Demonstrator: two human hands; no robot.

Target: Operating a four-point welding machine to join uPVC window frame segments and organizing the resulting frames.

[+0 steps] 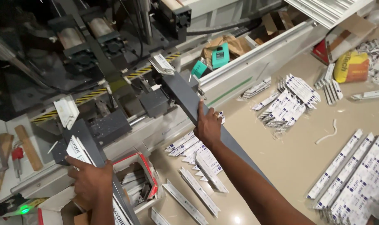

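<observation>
At centre frame the right hand grips a long dark grey profile whose end already meets the machine, while the left hand at lower left clasps a second grey profile, not yet in, above a cardboard box of offcuts.

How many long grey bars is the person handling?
2. One grey bar runs from the machine down to the right, gripped by the right hand. The other grey bar lies lower left, under the left hand. Others may be hidden.
</observation>
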